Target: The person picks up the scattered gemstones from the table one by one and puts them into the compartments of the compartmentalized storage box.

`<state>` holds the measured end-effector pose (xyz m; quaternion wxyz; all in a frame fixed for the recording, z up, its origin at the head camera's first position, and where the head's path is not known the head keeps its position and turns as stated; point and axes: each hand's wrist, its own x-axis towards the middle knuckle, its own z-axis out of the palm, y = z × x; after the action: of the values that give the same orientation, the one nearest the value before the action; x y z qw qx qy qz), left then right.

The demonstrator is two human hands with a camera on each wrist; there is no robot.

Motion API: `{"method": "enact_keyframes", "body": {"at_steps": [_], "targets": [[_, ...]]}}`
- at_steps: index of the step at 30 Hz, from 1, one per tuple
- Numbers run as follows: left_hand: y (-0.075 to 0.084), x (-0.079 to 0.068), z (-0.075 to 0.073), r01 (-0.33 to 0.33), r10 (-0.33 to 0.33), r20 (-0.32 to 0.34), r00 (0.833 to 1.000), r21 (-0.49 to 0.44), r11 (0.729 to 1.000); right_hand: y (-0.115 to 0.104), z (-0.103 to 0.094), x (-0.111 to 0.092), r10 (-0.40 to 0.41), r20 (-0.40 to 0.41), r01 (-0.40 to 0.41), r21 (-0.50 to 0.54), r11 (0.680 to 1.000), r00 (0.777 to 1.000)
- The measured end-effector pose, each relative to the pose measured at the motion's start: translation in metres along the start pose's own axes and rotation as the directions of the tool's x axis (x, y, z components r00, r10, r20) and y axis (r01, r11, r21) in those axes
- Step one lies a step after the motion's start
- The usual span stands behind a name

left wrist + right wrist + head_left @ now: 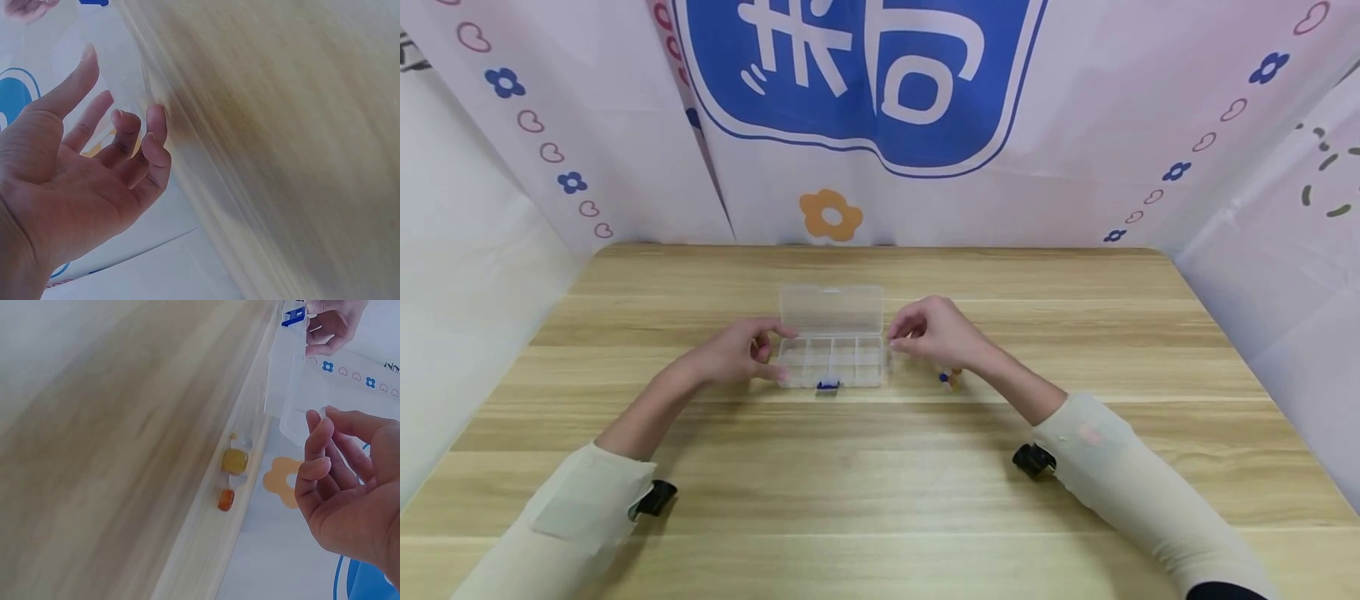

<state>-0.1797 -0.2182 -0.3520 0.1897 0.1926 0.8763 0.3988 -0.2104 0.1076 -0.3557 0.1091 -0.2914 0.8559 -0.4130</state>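
Observation:
A clear plastic compartment box [831, 362] lies with its lid [831, 310] raised at the back and a blue latch [828, 385] in front. My left hand [747, 350] is at its left end, straight thumb and forefinger touching the corners; the other fingers [128, 122] curl loosely. Just right of the box, my right hand [936, 332] pinches a small whitish, translucent piece [323, 412] between thumb and forefinger. Below that hand lie several small beads: a yellow bead [235, 461], an orange bead [226, 500] and clear ones, with a blue bead [943, 377] among them.
The wooden table [865, 492] extends to a printed cloth backdrop [760, 192] along its far edge. Both forearms wear light sleeves with black wrist cameras, the left camera [657, 497] and the right camera [1033, 459], low over the tabletop.

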Motion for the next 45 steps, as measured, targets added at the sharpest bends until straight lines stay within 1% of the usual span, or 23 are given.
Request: {"method": "enact_keyframes", "body": {"at_steps": [7, 14, 23, 31, 41, 45], "targets": [[0.001, 0.000, -0.001, 0.000, 0.000, -0.001, 1.000, 0.007, 1.000, -0.006, 0.005, 0.005, 0.010, 0.002, -0.010, 0.017, 1.000, 1.000], [0.001, 0.000, -0.001, -0.008, 0.008, 0.001, 1.000, 0.007, 1.000, -0.010, 0.011, 0.009, 0.018, 0.014, -0.019, 0.072, 0.997, 1.000], [0.001, 0.000, -0.002, -0.013, 0.013, 0.002, 1.000, 0.010, 1.000, -0.016, 0.021, 0.020, -0.015, 0.015, 0.013, 0.076, 0.997, 1.000], [-0.001, 0.000, -0.002, -0.005, 0.005, -0.009, 1.000, 0.025, 1.000, -0.026, 0.031, 0.029, -0.013, 0.037, 0.010, 0.085, 0.996, 0.999], [-0.005, 0.002, -0.002, -0.027, 0.028, -0.018, 0.999, 0.056, 0.998, -0.031, 0.041, 0.038, -0.015, 0.054, 0.010, 0.096, 0.995, 0.998], [-0.006, 0.002, -0.001, -0.035, 0.035, -0.017, 0.999, 0.048, 0.998, -0.033, 0.045, 0.042, -0.031, 0.064, 0.025, 0.083, 0.996, 0.997]]}}
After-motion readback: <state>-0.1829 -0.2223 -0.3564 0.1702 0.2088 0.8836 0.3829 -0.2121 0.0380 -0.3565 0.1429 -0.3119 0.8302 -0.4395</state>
